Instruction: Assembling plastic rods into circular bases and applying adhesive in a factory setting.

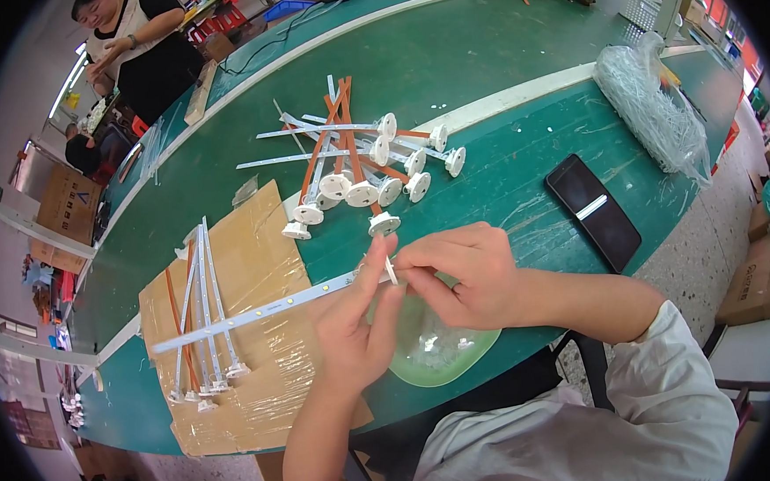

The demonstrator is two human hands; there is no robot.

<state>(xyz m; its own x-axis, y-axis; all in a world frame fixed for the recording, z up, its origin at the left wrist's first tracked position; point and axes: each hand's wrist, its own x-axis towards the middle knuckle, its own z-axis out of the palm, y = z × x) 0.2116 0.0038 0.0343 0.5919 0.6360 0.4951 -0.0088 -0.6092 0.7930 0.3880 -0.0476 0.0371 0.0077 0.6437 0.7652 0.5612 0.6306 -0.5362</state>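
Note:
Between the thumb and fingers of my left hand (355, 330) is a long, flat LED strip (253, 316) with small yellowish chips. It points out to the left. At its right end a white round end piece (391, 270) stands edge-on between my hands. My right hand (471, 275) is closed in a pinch right beside this piece; whatever its fingertips hold is hidden. Below both hands sits a light green bowl (446, 373) with small clear and white bits inside. Just beyond my fingers lies another white round base (383, 224) on an orange-backed strip.
Several strips with white bases (360, 194) lie crossed in a heap on the green table (502, 136). More strips (203, 287) rest on a cardboard sheet (276, 406) at left. A black phone (591, 215) and a clear plastic bag (655, 109) are at right. Across the table stands a person (158, 56).

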